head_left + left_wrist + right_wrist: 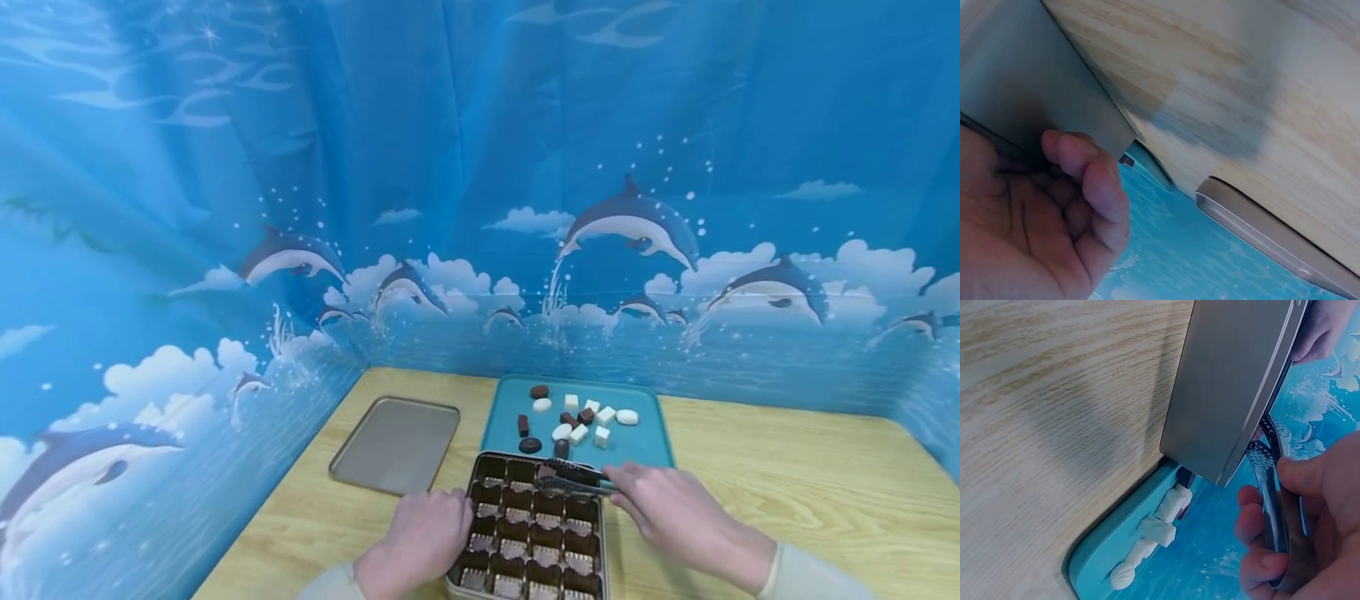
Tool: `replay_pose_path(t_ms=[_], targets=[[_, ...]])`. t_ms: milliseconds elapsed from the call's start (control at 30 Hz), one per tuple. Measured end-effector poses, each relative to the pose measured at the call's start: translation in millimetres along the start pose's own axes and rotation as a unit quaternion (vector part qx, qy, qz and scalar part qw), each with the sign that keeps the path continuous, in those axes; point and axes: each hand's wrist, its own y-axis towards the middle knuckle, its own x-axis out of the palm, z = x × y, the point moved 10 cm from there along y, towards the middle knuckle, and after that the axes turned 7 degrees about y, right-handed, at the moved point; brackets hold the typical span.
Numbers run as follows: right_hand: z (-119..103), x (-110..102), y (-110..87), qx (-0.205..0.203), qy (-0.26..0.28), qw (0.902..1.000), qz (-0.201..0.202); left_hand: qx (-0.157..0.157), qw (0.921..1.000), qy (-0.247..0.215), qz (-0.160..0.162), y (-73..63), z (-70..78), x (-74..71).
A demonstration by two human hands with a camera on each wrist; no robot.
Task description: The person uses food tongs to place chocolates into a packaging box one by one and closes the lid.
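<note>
My left hand (pixel 423 533) grips the left side of a metal tin (pixel 603 552), its fingers bent at the rim. In the left wrist view, those curled fingers (pixel 1107 194) lie against the tin's grey wall (pixel 1029 69). A dark brown plastic insert (pixel 531 527) with rows of square compartments sits inside the tin. My right hand (pixel 675 512) holds metal tongs (pixel 1275 506) with perforated tips, squeezed between thumb and fingers. The tips reach over the tin's far row, with a small brown chocolate (pixel 547 472) between them; how deep it sits cannot be told.
Behind the tin, a teal tray (pixel 648 454) carries several white and dark chocolates, such as a white oval one (pixel 627 417) and a dark oval one (pixel 530 446). A flat metal lid (pixel 393 446) lies to the left on the wooden table (pixel 787 475). A dolphin-print curtain (pixel 480 167) surrounds it.
</note>
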Motion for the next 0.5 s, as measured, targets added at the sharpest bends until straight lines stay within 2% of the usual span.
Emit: replay_pose_path(t_ms=[267,500], targets=[[4.8,1.8,-0.6,0.024,0.01,0.9995,-0.015,0.008,1.0,-0.004,0.002,-1.4,1.1,-2.3],[10.3,-6.3,1.3,0.04,0.017,0.9991,0.006,0.008,1.0,-0.004,0.005,-1.8,0.9,-2.0]])
